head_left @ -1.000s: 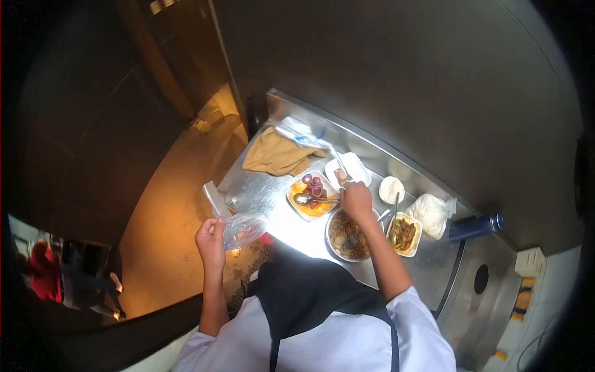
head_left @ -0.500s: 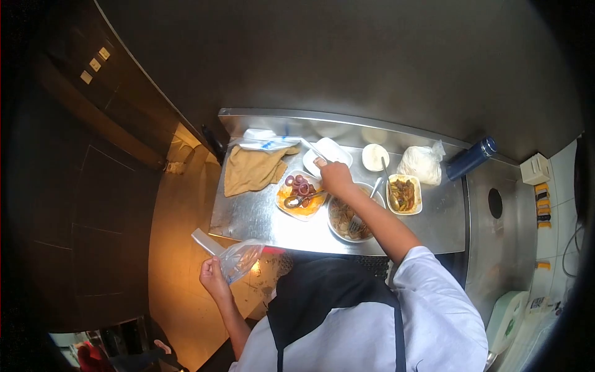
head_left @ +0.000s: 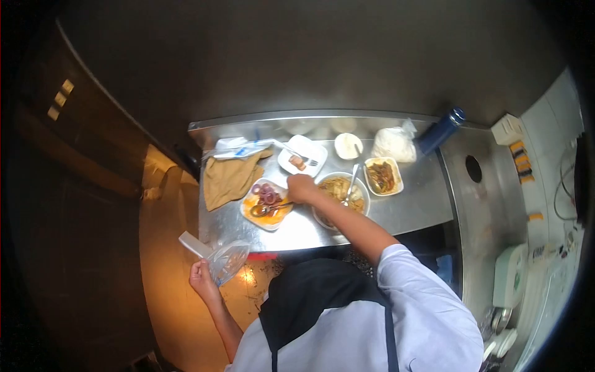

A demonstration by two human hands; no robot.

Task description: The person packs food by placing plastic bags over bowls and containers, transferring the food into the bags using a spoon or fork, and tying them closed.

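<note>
My left hand [head_left: 203,277] is closed on a clear plastic bag [head_left: 228,261], held off the counter's front left edge; a pale flat strip [head_left: 194,243] sticks up from the same grip. My right hand [head_left: 302,189] has its fingers curled just below a white plate [head_left: 314,150] that carries a brown piece of food [head_left: 297,162] and a fork [head_left: 311,162]. Beside that hand lies a dish [head_left: 268,224] of orange sauce and purplish rings, with a spoon [head_left: 261,211] whose handle reaches up to the hand. What the fingers hold, if anything, is hidden.
A large bowl [head_left: 367,209] of food with a utensil [head_left: 351,186] stands under my right forearm. Around it are a vegetable dish [head_left: 383,176], a white bowl [head_left: 348,146], a bagged white mass [head_left: 395,144], a blue flask [head_left: 441,131] and a brown cloth [head_left: 230,178].
My right hand has drawn back from the white plate toward the spoon; the brown piece at its fingertips now lies on the plate. The view has shifted. My left hand still holds the bag.
</note>
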